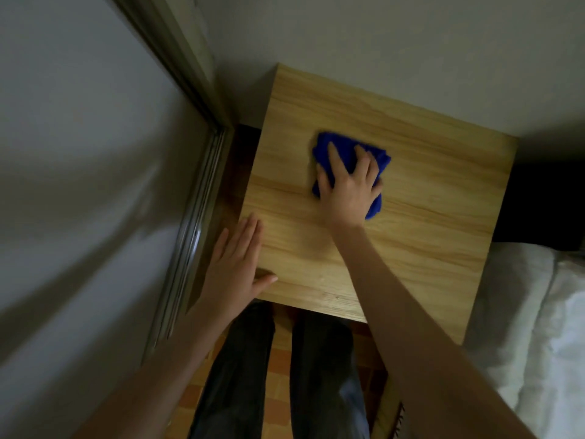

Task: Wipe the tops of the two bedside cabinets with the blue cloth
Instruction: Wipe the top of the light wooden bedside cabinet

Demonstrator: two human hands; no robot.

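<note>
One wooden bedside cabinet (427, 201) fills the centre of the frame. On its top, just above centre, lies one blue cloth (340, 141). The right hand (346, 191) presses on it, fingers (335, 156) spread and bent, gripping the bunched fabric. The left hand (234, 264), at lower left, lies flat over the cabinet's near left corner, fingers (243, 236) straight and together, thumb (266, 280) out on the wood.

white bedding (538, 312) right | metal frame (190, 232) left | orange floor tiles (281, 359) below | grey wall (411, 42) behind
</note>
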